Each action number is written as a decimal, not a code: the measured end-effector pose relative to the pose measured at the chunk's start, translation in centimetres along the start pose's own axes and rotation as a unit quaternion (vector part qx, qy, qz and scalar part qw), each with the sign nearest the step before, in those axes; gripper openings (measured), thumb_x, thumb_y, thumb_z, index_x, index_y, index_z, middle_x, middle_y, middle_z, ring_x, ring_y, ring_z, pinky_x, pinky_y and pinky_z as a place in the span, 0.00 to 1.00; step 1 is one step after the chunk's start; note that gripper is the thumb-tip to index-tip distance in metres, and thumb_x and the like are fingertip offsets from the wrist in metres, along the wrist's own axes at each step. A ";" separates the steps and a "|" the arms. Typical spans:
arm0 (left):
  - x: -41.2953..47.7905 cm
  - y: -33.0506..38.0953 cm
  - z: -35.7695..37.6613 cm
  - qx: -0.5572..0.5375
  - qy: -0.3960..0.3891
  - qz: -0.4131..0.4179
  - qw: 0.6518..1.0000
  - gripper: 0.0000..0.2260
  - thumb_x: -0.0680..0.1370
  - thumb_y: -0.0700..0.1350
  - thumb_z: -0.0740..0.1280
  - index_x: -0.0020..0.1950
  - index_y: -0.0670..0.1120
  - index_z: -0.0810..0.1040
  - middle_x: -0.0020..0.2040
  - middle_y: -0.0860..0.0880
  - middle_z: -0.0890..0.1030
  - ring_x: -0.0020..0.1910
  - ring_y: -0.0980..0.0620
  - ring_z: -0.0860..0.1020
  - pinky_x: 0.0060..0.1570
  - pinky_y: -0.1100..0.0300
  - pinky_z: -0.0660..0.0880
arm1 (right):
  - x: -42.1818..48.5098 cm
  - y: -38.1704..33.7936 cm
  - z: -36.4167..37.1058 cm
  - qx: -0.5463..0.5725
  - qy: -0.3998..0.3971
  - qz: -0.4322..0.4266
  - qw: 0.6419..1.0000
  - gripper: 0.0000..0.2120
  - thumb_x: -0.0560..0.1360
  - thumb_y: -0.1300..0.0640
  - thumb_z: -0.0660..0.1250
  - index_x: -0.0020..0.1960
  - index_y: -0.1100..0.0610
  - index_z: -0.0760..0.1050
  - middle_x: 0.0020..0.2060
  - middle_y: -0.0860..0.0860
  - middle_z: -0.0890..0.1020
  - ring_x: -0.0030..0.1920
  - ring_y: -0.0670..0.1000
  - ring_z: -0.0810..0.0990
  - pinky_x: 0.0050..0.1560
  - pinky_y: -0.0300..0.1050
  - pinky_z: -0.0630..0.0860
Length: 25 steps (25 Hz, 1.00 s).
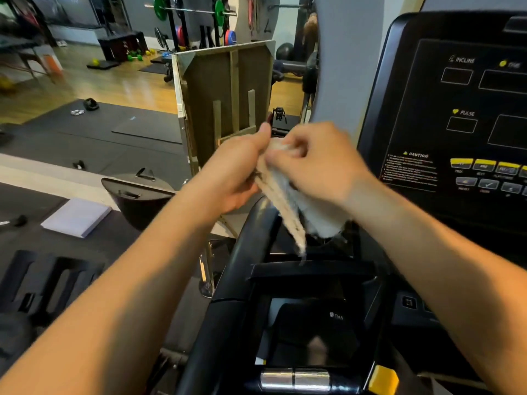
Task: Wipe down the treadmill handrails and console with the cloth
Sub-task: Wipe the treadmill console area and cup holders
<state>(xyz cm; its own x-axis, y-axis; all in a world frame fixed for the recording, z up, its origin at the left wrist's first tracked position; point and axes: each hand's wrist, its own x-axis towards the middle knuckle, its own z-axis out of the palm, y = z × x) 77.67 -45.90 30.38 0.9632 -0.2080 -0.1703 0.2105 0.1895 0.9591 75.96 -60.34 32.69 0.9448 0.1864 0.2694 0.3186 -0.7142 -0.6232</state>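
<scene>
A whitish, worn cloth [288,203] hangs between both hands above the treadmill's left handrail [228,280]. My left hand [236,169] grips its upper left edge with the thumb up. My right hand [316,163] pinches the cloth from the right, fingers curled and blurred. The cloth's loose end dangles toward the black tray below. The black console [445,109] with INCLINE and PULSE windows and yellow buttons stands at the right, apart from the cloth. A silver pulse grip [295,379] sits at the bottom.
A wooden-backed board [225,104] leans upright just left of the treadmill. A black lidded bin [137,201] and a white paper stack [75,216] lie at the left on dark mats. A barbell rack with weight plates [194,21] stands far back.
</scene>
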 end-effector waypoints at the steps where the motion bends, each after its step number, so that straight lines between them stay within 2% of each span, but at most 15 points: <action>1: 0.0 -0.2 0.3 -0.026 -0.009 -0.009 1.000 0.14 0.80 0.53 0.65 0.47 0.43 0.81 0.36 0.48 0.82 0.35 0.53 0.82 0.35 0.60 0.78 | -0.6 -0.5 0.6 0.005 -0.058 -0.027 0.998 0.05 0.75 0.51 0.68 0.43 0.50 0.81 0.37 0.45 0.82 0.40 0.42 0.79 0.42 0.41 0.76; 3: 0.2 -0.9 -0.2 -0.028 0.019 -0.001 0.999 0.10 0.78 0.45 0.69 0.51 0.38 0.82 0.42 0.44 0.83 0.40 0.50 0.83 0.39 0.58 0.80 | -1.3 -0.5 0.0 0.050 -0.134 -0.078 0.987 0.06 0.76 0.54 0.68 0.45 0.53 0.84 0.40 0.48 0.85 0.43 0.44 0.81 0.50 0.43 0.78; 4: 0.3 -1.3 -0.7 -0.027 0.035 0.004 0.999 0.09 0.79 0.41 0.68 0.55 0.37 0.81 0.46 0.42 0.84 0.44 0.48 0.83 0.42 0.56 0.80 | -1.2 0.2 -0.8 0.101 -0.130 -0.083 0.983 0.06 0.76 0.56 0.69 0.47 0.55 0.85 0.42 0.48 0.85 0.45 0.43 0.82 0.50 0.41 0.78; 5: 0.3 -1.4 -1.2 -0.030 0.045 0.008 0.999 0.09 0.79 0.39 0.67 0.58 0.37 0.80 0.48 0.42 0.84 0.46 0.47 0.84 0.43 0.55 0.81 | -0.9 1.5 -1.4 0.145 -0.090 -0.063 0.983 0.06 0.76 0.56 0.70 0.50 0.55 0.84 0.45 0.47 0.85 0.46 0.43 0.82 0.49 0.40 0.77; 7: 0.4 -1.5 -2.1 -0.063 0.040 0.015 0.997 0.10 0.81 0.39 0.65 0.60 0.39 0.78 0.51 0.42 0.84 0.50 0.46 0.85 0.47 0.52 0.82 | 0.0 4.4 -1.8 0.205 -0.014 0.040 0.978 0.19 0.72 0.52 0.74 0.62 0.51 0.79 0.54 0.45 0.83 0.54 0.42 0.81 0.53 0.42 0.75; 8: 0.4 -1.5 -2.2 -0.099 0.023 0.017 0.995 0.10 0.81 0.39 0.64 0.61 0.39 0.78 0.53 0.42 0.84 0.52 0.45 0.84 0.50 0.50 0.82 | 0.1 5.8 -1.2 0.263 -0.043 0.110 0.958 0.27 0.70 0.50 0.74 0.67 0.51 0.75 0.59 0.46 0.81 0.58 0.45 0.79 0.59 0.48 0.74; 9: 0.4 -1.6 -2.3 -0.135 0.006 0.020 0.991 0.10 0.81 0.39 0.63 0.61 0.38 0.77 0.54 0.41 0.84 0.53 0.45 0.84 0.53 0.49 0.81 | 0.0 7.0 -0.3 0.354 -0.103 0.177 0.913 0.32 0.68 0.48 0.75 0.69 0.52 0.72 0.61 0.49 0.80 0.61 0.49 0.79 0.64 0.53 0.73; 11: 0.8 -2.2 -2.7 -0.184 0.003 0.025 0.983 0.11 0.82 0.40 0.61 0.63 0.38 0.75 0.53 0.41 0.83 0.51 0.46 0.84 0.53 0.50 0.81 | -0.9 9.0 1.5 0.542 -0.205 0.275 0.767 0.35 0.64 0.49 0.78 0.68 0.56 0.73 0.61 0.54 0.81 0.60 0.55 0.81 0.66 0.57 0.73; 12: 1.1 -2.8 -3.0 -0.193 0.020 0.024 0.981 0.12 0.82 0.39 0.61 0.65 0.38 0.73 0.55 0.41 0.83 0.51 0.46 0.84 0.50 0.52 0.82 | -1.3 9.5 1.9 0.591 -0.211 0.289 0.723 0.38 0.60 0.51 0.82 0.67 0.56 0.74 0.61 0.55 0.81 0.59 0.56 0.81 0.63 0.56 0.76; 13: 1.3 -3.4 -3.4 -0.189 0.040 0.023 0.981 0.13 0.82 0.38 0.61 0.67 0.40 0.72 0.57 0.40 0.82 0.50 0.46 0.84 0.47 0.53 0.82 | -1.5 10.1 2.0 0.612 -0.207 0.277 0.711 0.40 0.57 0.54 0.84 0.66 0.57 0.74 0.61 0.56 0.81 0.59 0.57 0.82 0.58 0.55 0.79; 16: 1.2 -5.0 -5.0 -0.065 0.043 0.035 0.996 0.24 0.78 0.32 0.65 0.69 0.52 0.68 0.60 0.41 0.81 0.49 0.45 0.85 0.42 0.53 0.81 | 0.0 10.8 2.0 0.609 -0.101 0.241 0.749 0.33 0.66 0.62 0.77 0.69 0.56 0.71 0.62 0.59 0.80 0.58 0.59 0.82 0.52 0.55 0.81; 19: 0.9 -5.6 -4.9 0.189 -0.030 0.050 0.980 0.30 0.73 0.33 0.73 0.71 0.55 0.71 0.63 0.48 0.78 0.60 0.46 0.79 0.54 0.49 0.81 | 1.4 10.2 0.7 0.515 -0.013 0.234 0.825 0.22 0.78 0.63 0.66 0.66 0.44 0.69 0.64 0.52 0.76 0.54 0.57 0.84 0.45 0.51 0.82; 22: 1.4 -6.0 -3.7 0.440 0.059 0.073 0.893 0.27 0.71 0.47 0.77 0.68 0.55 0.73 0.63 0.53 0.75 0.61 0.49 0.75 0.62 0.48 0.76 | 1.3 9.1 -0.2 0.352 -0.121 0.157 0.915 0.27 0.72 0.60 0.74 0.66 0.41 0.71 0.64 0.48 0.74 0.59 0.53 0.80 0.55 0.52 0.80; 24: 1.9 -6.1 -3.4 0.488 0.113 0.095 0.860 0.23 0.71 0.51 0.77 0.65 0.54 0.75 0.57 0.54 0.75 0.57 0.50 0.75 0.59 0.51 0.75 | 1.2 8.6 -0.7 0.096 -0.183 0.120 0.971 0.34 0.62 0.49 0.81 0.64 0.42 0.72 0.59 0.44 0.76 0.57 0.47 0.77 0.58 0.49 0.76; 25: 2.1 -6.3 -3.3 0.505 0.119 0.113 0.848 0.22 0.72 0.52 0.76 0.64 0.53 0.76 0.55 0.55 0.74 0.55 0.51 0.75 0.57 0.53 0.74 | 1.3 8.4 -1.2 -0.019 -0.187 0.105 0.977 0.31 0.60 0.46 0.81 0.60 0.43 0.75 0.53 0.42 0.78 0.52 0.45 0.78 0.53 0.46 0.74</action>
<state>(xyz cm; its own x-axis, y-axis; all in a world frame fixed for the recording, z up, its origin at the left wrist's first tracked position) 78.91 -44.32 23.21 0.9916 -0.0534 0.1178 -0.1182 -0.7436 0.6580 79.79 -66.92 28.68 0.9530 0.2617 -0.1528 0.1187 -0.7864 -0.6061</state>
